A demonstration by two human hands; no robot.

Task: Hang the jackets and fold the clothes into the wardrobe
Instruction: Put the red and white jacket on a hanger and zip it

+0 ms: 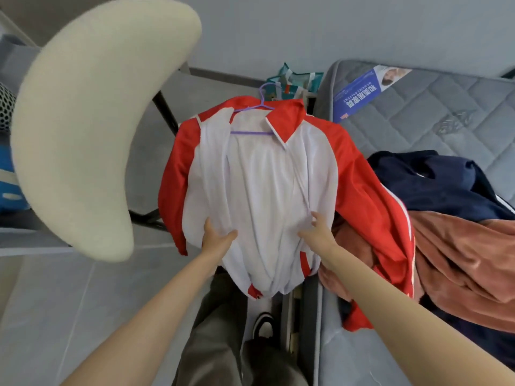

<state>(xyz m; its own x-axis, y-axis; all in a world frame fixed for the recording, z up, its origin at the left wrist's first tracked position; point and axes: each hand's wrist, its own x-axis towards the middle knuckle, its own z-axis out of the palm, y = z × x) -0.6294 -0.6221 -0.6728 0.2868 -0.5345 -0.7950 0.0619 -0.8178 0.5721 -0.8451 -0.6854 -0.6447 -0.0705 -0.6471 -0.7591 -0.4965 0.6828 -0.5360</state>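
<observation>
red and white jacket [264, 190] sits on a purple hanger [252, 132] straight in front of me, its right sleeve draped onto the mattress [418, 107]. my left hand [217, 238] grips its lower left front, fingers hidden under the cloth. my right hand [317, 229] pinches the right front just beside it.

Pale grey wall [306, 29], dark skirting [223, 75] at its foot. Floor [55, 302] of large grey tiles. Cream curved chair back [83, 121] at left. Grey quilted mattress [434, 107] at right, blue label [359, 96] near its edge.
</observation>
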